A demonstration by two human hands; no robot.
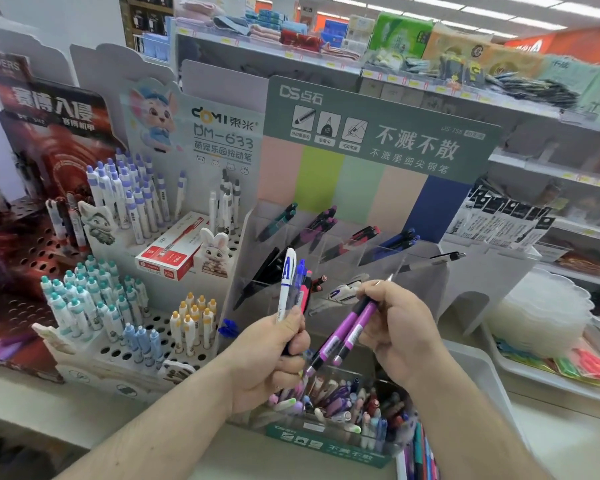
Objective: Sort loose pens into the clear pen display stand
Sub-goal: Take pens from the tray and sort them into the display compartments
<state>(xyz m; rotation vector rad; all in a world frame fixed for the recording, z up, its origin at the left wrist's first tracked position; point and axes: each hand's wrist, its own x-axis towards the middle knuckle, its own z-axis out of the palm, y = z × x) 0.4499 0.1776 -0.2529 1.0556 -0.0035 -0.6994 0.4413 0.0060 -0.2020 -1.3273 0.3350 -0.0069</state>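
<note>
Shop counter (32, 403), stocked shelves (430, 84) behind

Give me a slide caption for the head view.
Left hand grips mixed pens, right hand holds purple pens before the clear stand.

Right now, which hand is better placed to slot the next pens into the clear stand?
Right. The right hand pinches two purple pens, tips angled toward the clear stand holding purple pens; the left hand grips a mixed bunch.

1. Our left hand (274, 344) is raised, forearm reaching in from lower left, fingers curled in a tight grip.
2. Our right hand (399, 327) sits just beside it, fingertips (369, 289) pinching, wrist bent inward.
</note>
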